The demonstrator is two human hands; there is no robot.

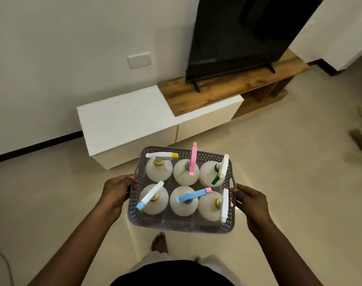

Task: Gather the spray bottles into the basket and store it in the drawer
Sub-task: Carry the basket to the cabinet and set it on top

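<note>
A grey perforated basket (180, 227) hangs in the air in front of me, above the floor. My left hand (116, 189) grips its left handle and my right hand (249, 200) grips its right handle. Several white spray bottles stand upright inside in two rows, among them one with a pink head (193, 158), one with a blue head (191, 196) and one with a green trigger (217, 178). Just beyond the basket stands a low white cabinet (122, 118) with two closed drawer fronts, the left drawer (138, 145) being nearest.
A black television (238, 34) stands on the wooden part of the cabinet (217, 91) at the right. A white wall with a socket plate (139, 59) is behind. My bare foot (159, 242) is on the beige tiled floor. Another person's foot (359, 137) shows at the right edge.
</note>
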